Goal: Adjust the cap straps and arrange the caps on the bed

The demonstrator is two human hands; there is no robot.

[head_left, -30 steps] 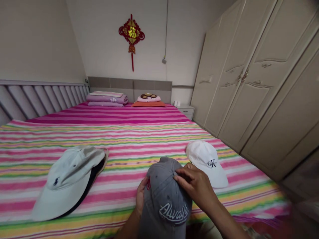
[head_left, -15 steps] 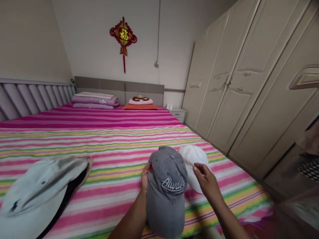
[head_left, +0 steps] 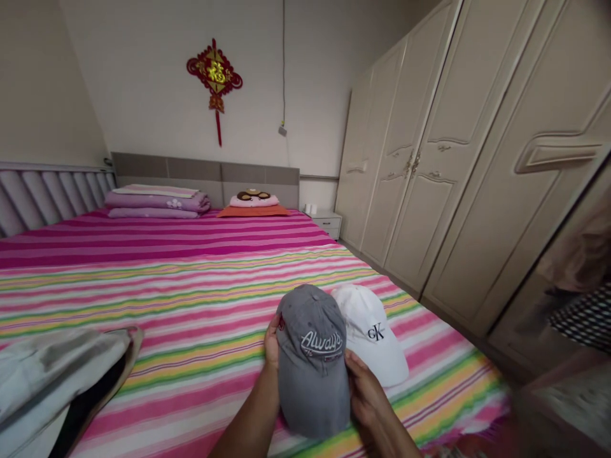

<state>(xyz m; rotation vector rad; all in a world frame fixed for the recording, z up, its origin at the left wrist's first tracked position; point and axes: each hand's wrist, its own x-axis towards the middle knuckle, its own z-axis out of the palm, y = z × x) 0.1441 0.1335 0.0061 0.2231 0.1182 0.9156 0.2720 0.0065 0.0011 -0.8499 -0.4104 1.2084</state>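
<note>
Between my two hands is a grey baseball cap point(head_left: 312, 375) with "Always" stitched in white on its front, brim toward me. My left hand point(head_left: 272, 341) grips its left side, fingers partly behind the crown. On the right side, my right hand point(head_left: 363, 389) pinches the cap near the brim, thumb in front and the other fingers partly hidden. Just behind and to the right, a white baseball cap point(head_left: 377, 356) with black "CK" letters lies on the bed, partly covered by the grey one. Stacked caps point(head_left: 52, 388), a pale one on top, lie at the left.
A striped bedspread point(head_left: 191, 356) covers the bed. Folded purple bedding point(head_left: 157, 202) and a pink pillow point(head_left: 252, 201) lie by the headboard point(head_left: 260, 175). A nightstand point(head_left: 327, 222) stands beyond, with a tall cream wardrobe point(head_left: 458, 191) along the right.
My right hand has moved from the white cap to the grey cap's right side and closed on it. The white cap's "CK" front now shows. The view has shifted right.
</note>
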